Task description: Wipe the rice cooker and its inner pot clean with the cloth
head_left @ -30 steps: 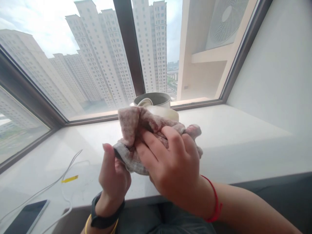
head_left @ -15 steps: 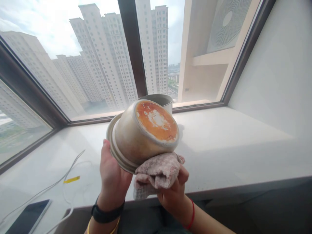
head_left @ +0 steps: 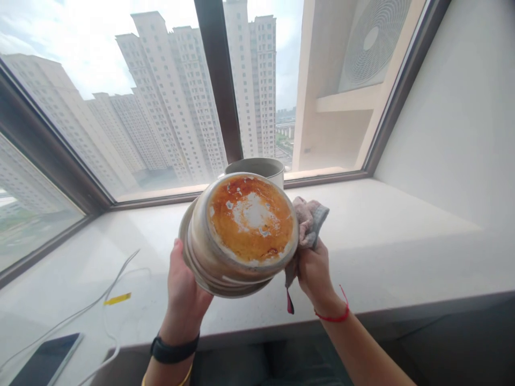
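A metal pot (head_left: 201, 241) is tipped on its side above the sill, its orange-brown stained base facing me. A worn pale patch shows in the middle of that base. My left hand (head_left: 187, 287) grips the pot's rim at the lower left; some of its fingers are hidden behind the pot. At the pot's right side, my right hand (head_left: 316, 268) is closed on a pinkish-grey cloth (head_left: 308, 220), which touches the wall of the pot. The pot's inside faces away from me.
Behind the pot, a second pale round container (head_left: 277, 174) stands against the window. A phone (head_left: 46, 362), a white cable (head_left: 92, 303) and a yellow tag (head_left: 117, 299) lie on the white sill (head_left: 386, 257) at the left. A wall (head_left: 458, 134) rises at the right.
My right hand has carried the cloth from beneath the pot up to its right side. The pot has turned, so more of its base faces me.
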`<state>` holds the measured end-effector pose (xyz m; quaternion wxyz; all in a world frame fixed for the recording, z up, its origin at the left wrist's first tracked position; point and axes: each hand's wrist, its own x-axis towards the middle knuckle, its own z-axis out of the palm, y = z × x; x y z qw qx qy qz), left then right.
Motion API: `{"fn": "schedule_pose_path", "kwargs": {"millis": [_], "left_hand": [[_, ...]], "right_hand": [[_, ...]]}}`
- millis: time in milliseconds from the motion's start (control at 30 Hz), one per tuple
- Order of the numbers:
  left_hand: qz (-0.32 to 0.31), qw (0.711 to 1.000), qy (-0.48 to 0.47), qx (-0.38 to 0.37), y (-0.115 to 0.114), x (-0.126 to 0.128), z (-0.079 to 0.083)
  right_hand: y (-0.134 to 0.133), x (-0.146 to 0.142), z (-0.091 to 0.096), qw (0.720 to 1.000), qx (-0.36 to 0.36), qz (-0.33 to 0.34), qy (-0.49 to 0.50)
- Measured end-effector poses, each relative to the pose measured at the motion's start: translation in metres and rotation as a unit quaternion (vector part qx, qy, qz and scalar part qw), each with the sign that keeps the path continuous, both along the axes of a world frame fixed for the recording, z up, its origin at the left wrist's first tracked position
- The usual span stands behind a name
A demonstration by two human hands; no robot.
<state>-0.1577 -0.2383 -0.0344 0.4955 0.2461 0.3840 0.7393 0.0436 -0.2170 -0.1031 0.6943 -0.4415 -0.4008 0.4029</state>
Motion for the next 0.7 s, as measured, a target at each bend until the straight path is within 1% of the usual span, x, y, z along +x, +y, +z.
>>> {"fn": "schedule_pose_path", "kwargs": {"millis": [67,133,200,300,400,467,567,633,700], "left_hand": [[-0.01,1.0,-0.017,-0.013,-0.001,-0.007,0.003],[-0.017,1.0,-0.019,-0.015,-0.002,-0.014,0.007],[-0.023,1.0,-0.008,-0.014,-0.005,-0.02,0.013],[-0.034,0.999,0.009,-0.036,-0.011,-0.025,0.022],[-0.057,0.994,0.027,-0.088,-0.016,-0.028,0.029],[-0.081,0.988,0.045,-0.123,-0.016,-0.028,0.033],[-0.09,0.984,0.072,-0.136,-0.013,-0.025,0.036],[-0.093,0.984,0.088,-0.127,-0.01,-0.022,0.036],[-0.119,0.981,0.108,-0.106,-0.007,-0.019,0.034]], "right_hand": [[0.014,0.011,0.017,0.995,-0.027,0.072,0.066],[0.026,0.02,0.027,0.984,-0.05,0.148,0.087],[0.034,0.027,0.035,0.974,-0.051,0.202,0.088],[0.043,0.035,0.049,0.966,-0.025,0.252,0.048],[0.054,0.044,0.074,0.955,0.025,0.292,-0.043],[0.061,0.049,0.096,0.935,0.065,0.316,-0.144],[0.061,0.049,0.132,0.881,0.114,0.351,-0.296],[0.052,0.041,0.154,0.843,0.156,0.363,-0.366],[0.038,0.031,0.17,0.818,0.223,0.332,-0.414]]}}
